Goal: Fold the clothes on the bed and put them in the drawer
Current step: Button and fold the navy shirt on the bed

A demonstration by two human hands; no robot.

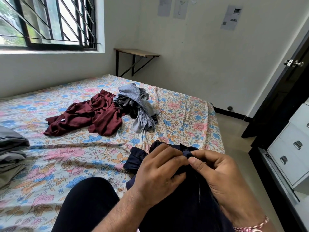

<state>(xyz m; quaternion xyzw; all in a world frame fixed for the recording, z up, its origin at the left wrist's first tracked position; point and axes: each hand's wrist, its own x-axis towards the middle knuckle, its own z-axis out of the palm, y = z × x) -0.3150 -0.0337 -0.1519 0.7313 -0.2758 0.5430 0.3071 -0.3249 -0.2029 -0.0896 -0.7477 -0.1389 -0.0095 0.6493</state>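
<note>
Both hands (160, 174) (222, 178) pinch navy garment (137, 158) between them.

The navy garment (167, 198) is a matt, soft cloth that bunches into small folds where the left hand (158, 174) and right hand (217, 174) pinch it. The bedsheet (70, 156) is thin printed cotton-like fabric, floral, matt and creased. The maroon garment (87, 116) has a faint sheen (a smoother, drapier cloth than the rest). The grey-blue shirts (142, 106) look woven and dull, one finely patterned. The folded grey pile (11, 153) is matt cloth. The drawer unit (291, 153) is smooth white painted board with shiny metal handles, and the wall shelf (137, 52) is pale matt wood on black metal brackets
</note>
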